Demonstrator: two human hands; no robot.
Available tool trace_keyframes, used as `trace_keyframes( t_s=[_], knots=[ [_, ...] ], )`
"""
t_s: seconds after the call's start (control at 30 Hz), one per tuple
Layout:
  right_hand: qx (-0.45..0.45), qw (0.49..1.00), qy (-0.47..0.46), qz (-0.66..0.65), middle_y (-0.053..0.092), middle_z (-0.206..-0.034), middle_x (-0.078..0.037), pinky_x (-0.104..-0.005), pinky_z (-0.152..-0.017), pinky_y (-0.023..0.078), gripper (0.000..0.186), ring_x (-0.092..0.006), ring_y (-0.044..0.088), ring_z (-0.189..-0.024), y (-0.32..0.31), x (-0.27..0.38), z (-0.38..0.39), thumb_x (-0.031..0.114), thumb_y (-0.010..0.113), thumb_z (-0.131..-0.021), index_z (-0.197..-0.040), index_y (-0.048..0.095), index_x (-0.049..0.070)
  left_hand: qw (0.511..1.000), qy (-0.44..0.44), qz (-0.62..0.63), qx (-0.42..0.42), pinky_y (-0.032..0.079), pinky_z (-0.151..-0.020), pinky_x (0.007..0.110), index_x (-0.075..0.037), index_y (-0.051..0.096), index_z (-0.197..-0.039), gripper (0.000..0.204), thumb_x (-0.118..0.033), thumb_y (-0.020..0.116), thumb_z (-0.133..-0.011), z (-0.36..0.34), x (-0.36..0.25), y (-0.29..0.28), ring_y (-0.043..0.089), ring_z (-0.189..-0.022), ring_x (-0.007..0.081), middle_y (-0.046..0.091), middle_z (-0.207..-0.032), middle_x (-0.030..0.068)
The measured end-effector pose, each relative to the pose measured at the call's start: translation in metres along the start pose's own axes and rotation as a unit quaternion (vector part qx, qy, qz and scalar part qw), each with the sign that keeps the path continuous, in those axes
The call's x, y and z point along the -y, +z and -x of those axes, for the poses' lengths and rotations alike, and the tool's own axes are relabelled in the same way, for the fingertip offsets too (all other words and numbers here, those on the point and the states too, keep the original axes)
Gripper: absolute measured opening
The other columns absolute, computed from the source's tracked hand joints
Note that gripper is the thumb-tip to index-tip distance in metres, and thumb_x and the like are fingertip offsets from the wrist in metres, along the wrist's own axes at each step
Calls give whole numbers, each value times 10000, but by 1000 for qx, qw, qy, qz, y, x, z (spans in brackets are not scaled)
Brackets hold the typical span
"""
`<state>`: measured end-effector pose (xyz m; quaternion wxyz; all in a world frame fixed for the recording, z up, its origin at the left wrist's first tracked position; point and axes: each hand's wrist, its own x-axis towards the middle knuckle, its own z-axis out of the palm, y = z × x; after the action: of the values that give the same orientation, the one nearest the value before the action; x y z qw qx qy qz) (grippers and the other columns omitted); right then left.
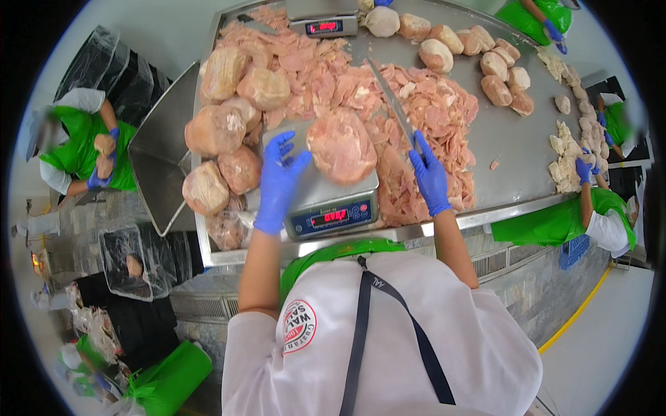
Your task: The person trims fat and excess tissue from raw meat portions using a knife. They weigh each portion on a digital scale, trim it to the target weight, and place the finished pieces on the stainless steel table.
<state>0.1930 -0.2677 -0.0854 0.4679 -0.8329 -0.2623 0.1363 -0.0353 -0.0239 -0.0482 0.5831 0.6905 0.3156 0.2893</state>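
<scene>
Head view: knife [393, 101] in right hand [431, 177], left hand [279, 186] free beside large meat piece [341, 147]

Large meat piece: on the metal plate of the near scale [300, 197], pale pink and rounded, its cut face up. The scale's red display is lit and faces you.

Your left hand, in a blue glove, is empty, fingers parted, just left of the piece; whether the thumb side touches it, you cannot tell from this angle. Your right hand, also gloved, is closed around the knife handle. The long blade slants up and leftward, away from you, above the sliced meat [444, 104].

Slices cover the table [485, 145] behind the scale and along its right side. To your left, whole meat pieces [216, 130] are heaped at the table edge, some with a glossy wrapped look. Far side: second scale [322, 12], with another knife [257, 25] lying to its left. Smaller round pieces [436, 55] are grouped toward the far right.

Outside the left edge: metal bin [165, 149], tilted. Beyond it, a worker in a green apron [78, 132] holds two pieces. At right, another worker [610, 222] reaches to pale scraps [565, 158] on the table.
</scene>
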Motion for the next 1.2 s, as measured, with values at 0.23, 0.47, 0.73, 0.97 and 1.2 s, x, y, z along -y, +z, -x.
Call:
trace_keyframes(
  t_s=[0.23,0.47,0.73,0.97,1.2],
  knots=[
    [-25,957,-181,225,412,-1456,-310,-487,-1089,371,638,-439,407,-1353,17,5,-10,432,638,-939,-1452,477,88,980,-106,139,99,414,-1069,356,12,417,-1427,644,-243,718,-917,4,9,25,524,-1250,225,527,-1383,156],
    [158,966,-190,-78,350,-1517,-264,-457,-1176,279,921,-382,354,-1414,74,116,7,406,738,-861,-1552,255,33,945,-57,317,59,396,-1105,357,-18,380,-1472,618,-222,646,-953,8,8,28,474,-1313,226,480,-1443,126],
    [309,871,-301,-237,341,-1557,-187,-464,-1167,307,744,-354,364,-1413,81,180,8,262,680,-931,-1539,307,50,750,29,658,65,395,-1124,451,-95,401,-1468,704,-569,508,-958,8,71,-48,468,-1337,292,479,-1460,128],
    [255,931,-135,-222,477,-1385,-121,-400,-1062,432,594,-265,497,-1274,56,126,-4,230,679,-938,-1457,428,90,918,130,229,-298,306,-1174,544,-57,406,-1458,708,-404,673,-901,-46,35,-198,406,-1386,310,472,-1469,115],
    [101,966,-81,-222,510,-1327,-92,-361,-987,474,526,-224,553,-1157,14,50,-8,182,690,-930,-1406,485,98,717,90,644,-251,218,-1200,567,-20,439,-1423,574,-242,640,-933,-63,-18,-207,354,-1409,375,430,-1493,178]
  ],
)
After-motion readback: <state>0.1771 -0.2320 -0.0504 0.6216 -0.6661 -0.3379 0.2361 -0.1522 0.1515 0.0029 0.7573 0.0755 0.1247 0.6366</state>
